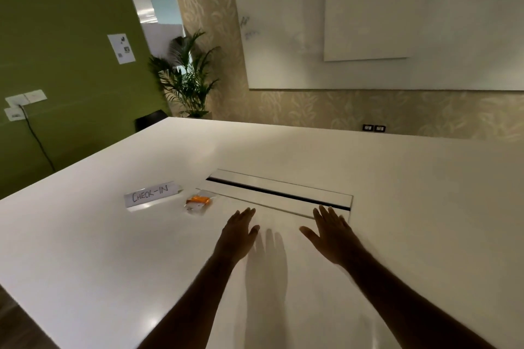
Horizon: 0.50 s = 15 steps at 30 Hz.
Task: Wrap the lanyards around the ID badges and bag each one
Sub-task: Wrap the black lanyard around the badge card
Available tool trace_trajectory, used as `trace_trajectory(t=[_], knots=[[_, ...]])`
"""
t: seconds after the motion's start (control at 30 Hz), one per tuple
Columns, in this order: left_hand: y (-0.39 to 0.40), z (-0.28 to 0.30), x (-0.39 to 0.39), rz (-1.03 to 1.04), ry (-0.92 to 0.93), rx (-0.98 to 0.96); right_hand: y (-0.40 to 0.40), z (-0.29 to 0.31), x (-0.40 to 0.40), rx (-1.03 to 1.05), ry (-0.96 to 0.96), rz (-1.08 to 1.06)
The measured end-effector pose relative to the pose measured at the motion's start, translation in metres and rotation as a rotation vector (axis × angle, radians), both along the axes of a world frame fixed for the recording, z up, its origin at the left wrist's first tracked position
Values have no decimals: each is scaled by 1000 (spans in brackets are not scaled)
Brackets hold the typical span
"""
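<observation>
The left hand is stretched out over the white tabletop, fingers straight and close together, thumb apart, holding nothing. The right hand is beside it, fingers spread and straight, also holding nothing; its fingertips reach the near edge of the cable hatch set into the tabletop. Whether either palm touches the surface cannot be told. A clear bag lies flat on the tabletop just left of the hatch and beyond the left hand, apart from it. Inside the bag is an orange lanyard bundled with something white, probably a badge, too small to tell. A folded paper sign lettered CHECK-IN stands left of the bag, near it
</observation>
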<state>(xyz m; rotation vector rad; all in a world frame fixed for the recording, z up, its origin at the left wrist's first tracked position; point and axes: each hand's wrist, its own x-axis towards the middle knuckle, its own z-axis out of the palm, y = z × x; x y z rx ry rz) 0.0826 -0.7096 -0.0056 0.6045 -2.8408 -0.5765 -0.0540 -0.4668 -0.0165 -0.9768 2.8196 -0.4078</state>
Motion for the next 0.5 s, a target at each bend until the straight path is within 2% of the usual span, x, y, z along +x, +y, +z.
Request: trace_trajectory(t=[0.5], knots=[[253, 8, -47, -245, -3, -82, 256, 12, 18, 7, 61, -131]])
